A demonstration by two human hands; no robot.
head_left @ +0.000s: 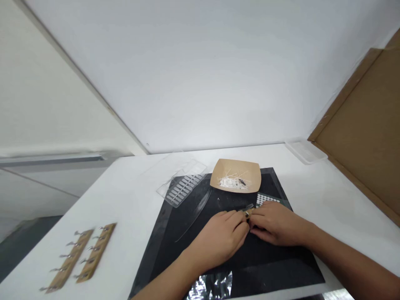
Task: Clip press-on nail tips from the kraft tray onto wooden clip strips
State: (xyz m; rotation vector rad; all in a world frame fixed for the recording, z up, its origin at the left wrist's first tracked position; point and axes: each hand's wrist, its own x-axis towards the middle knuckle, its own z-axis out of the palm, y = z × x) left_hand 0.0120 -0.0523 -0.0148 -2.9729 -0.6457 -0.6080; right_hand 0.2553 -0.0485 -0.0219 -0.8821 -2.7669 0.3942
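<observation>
My left hand [226, 233] and my right hand [276, 223] meet over the black mat [181, 254], fingers closed on the two ends of a small light-brown piece [248, 213]. It looks like a wooden strip with a shiny metal part; most of it is hidden by my fingers. A small clear piece [250, 206] shows just above it. Partly under my right hand lies a dark sheet of white round dots [265, 199]. Behind my hands, a brown paper tray [220, 171] holds white bits, thin sticks and a small dark object.
Left of the paper tray lies a clear plastic tray [184, 189] with rows of oblong slots. Two wooden strips with metal clips or hooks, one nearer [99, 248] and one farther left [73, 262], lie on the white table [125, 200]. A clear container [306, 152] sits near the cardboard panel [368, 125].
</observation>
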